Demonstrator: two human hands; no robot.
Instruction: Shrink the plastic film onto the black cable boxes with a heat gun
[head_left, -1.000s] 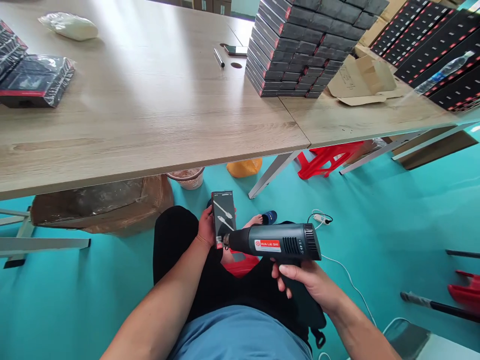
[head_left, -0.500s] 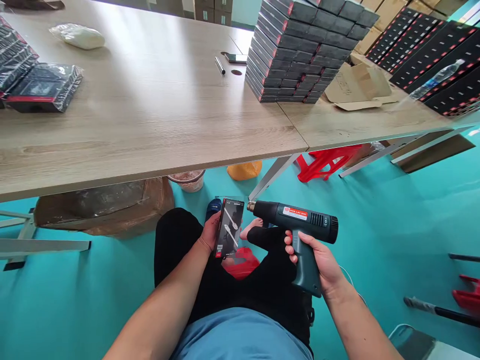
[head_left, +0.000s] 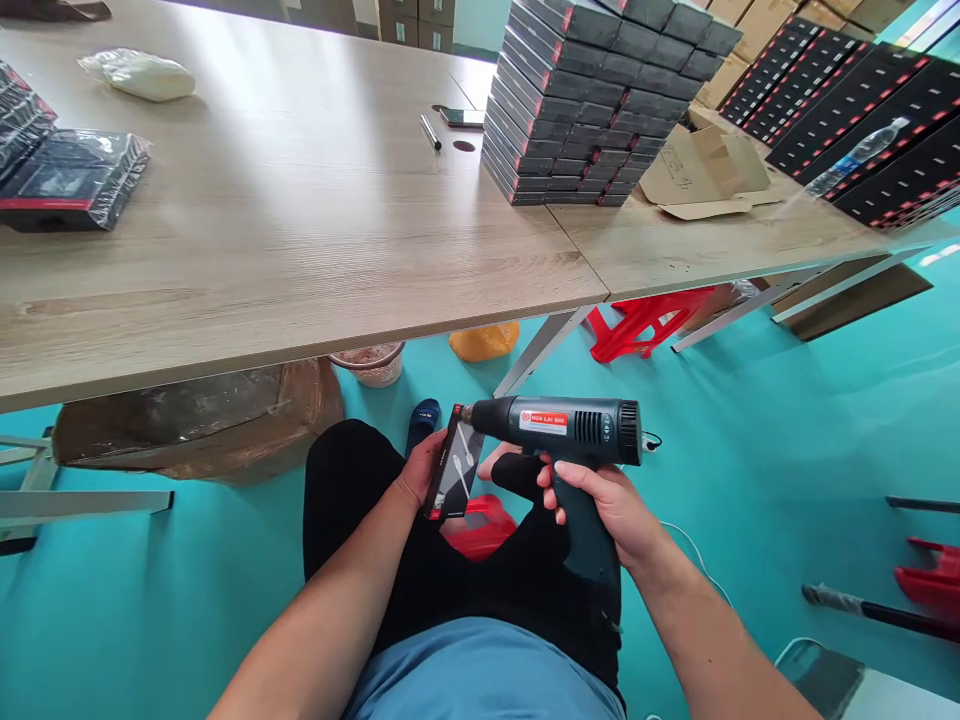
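Note:
My left hand (head_left: 425,468) grips the left side of a slim black box (head_left: 457,468) with a white cable picture, above my lap. The box is tilted, with its face turned partly to the right. My right hand (head_left: 600,498) is wrapped round the handle of a dark green heat gun (head_left: 574,425) with a red and white label. The gun's metal nozzle points left and lies over the upper part of the box; whether they touch I cannot tell.
A wooden table (head_left: 300,260) spans the top, bearing a tall stack of dark boxes (head_left: 577,110), film-wrapped boxes (head_left: 75,180), a pen (head_left: 430,132) and flattened cardboard (head_left: 701,175). Below are a lined carton (head_left: 202,425), a bin (head_left: 373,365) and a red stool (head_left: 649,322).
The heat gun in my right hand has moved left, so its nozzle now overlaps the box. The box has turned in my left hand. The view has shifted slightly.

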